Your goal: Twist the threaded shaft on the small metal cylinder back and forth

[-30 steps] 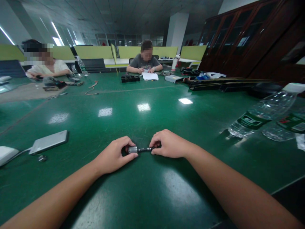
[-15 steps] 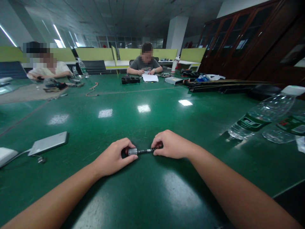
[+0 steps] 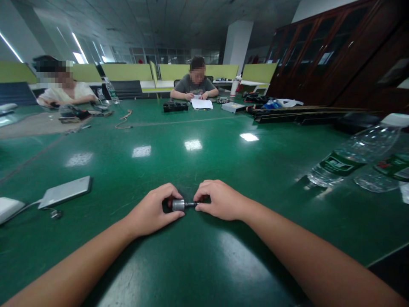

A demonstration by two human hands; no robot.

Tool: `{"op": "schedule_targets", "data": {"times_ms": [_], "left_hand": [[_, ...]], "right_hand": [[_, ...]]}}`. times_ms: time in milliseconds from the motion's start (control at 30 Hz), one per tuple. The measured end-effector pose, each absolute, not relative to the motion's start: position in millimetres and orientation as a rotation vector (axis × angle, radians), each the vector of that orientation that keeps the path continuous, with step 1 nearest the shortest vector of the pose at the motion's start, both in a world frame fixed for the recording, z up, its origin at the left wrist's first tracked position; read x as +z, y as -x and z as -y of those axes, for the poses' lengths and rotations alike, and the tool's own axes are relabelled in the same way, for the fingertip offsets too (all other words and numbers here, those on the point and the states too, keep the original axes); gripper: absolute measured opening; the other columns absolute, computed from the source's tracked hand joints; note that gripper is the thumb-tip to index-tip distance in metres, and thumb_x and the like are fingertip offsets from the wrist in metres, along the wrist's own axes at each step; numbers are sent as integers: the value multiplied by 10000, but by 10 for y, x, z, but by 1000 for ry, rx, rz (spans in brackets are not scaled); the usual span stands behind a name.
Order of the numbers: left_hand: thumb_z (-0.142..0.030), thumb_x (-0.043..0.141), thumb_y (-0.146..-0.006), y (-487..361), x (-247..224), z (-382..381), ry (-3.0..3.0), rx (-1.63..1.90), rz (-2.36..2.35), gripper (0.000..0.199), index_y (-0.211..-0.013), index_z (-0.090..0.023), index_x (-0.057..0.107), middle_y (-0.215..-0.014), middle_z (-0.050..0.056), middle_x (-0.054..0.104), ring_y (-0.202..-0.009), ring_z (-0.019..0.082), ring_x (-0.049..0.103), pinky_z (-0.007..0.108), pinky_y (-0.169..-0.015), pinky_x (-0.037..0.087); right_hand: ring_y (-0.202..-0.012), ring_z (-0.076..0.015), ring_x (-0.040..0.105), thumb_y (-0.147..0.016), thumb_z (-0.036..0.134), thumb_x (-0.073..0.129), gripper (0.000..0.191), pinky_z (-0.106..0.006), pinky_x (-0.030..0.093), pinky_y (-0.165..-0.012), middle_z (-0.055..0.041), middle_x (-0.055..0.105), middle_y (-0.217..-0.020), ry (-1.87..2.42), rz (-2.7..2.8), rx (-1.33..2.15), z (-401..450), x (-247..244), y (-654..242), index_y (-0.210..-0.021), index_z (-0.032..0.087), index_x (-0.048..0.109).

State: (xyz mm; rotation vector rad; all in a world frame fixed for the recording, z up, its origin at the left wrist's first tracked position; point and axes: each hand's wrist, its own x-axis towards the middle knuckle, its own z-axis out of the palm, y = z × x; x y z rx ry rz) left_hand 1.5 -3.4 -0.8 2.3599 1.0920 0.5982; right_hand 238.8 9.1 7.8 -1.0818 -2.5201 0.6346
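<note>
My left hand (image 3: 156,209) grips a short silver metal cylinder (image 3: 178,205) between thumb and fingers, low over the green tabletop (image 3: 179,166). A thin metal rod (image 3: 190,205) sticks out of the cylinder's right end, in line with it. Its dark outer end is pinched by the thumb and fingers of my right hand (image 3: 220,199), which hide the rest of it. Only a short stretch of rod shows between the hands. I cannot tell how rod and cylinder are joined.
Two clear water bottles (image 3: 343,160) stand at the right. On the left lies a silver flat box (image 3: 65,192) with a white cable. Across the table sit two people (image 3: 196,85) (image 3: 65,91), with a white paper (image 3: 202,104), black parts (image 3: 175,106) and long dark strips (image 3: 287,114) nearby.
My right hand has moved left, closer to my left hand, and less of the rod shows between them. My left hand still holds the cylinder in nearly the same spot.
</note>
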Motion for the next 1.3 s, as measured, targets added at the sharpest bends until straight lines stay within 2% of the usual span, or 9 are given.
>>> {"op": "schedule_targets", "data": {"times_ms": [233,467,1300], "left_hand": [[-317,685,-821,-37,17,38,-2363,609,-1053,184,-924,-185,608,-883,31,626,-793,172,589,290,-718,467],[-337,671,-830,-46,14,45,-2322,586,-1151,187,-921,-181,623,-855,27,646,-761,171,600,281,-691,463],[-366,631,-872,-65,22,61,-2325,536,-1145,194,-905,-182,580,-841,10,600,-744,161,563,276,-676,430]], "right_hand": [[-854,-162,612,-850,227,687,131,-271,431,-782,-48,719,-886,987,2456,664,-51,4,-2237,-955,174,743],[-858,-170,608,-797,191,699,216,-267,435,-772,-50,704,-894,980,2476,650,-52,7,-2284,-1008,171,740],[-814,-162,601,-806,185,695,161,-265,420,-741,-43,700,-838,997,2519,571,-70,13,-2316,-953,175,761]]}}
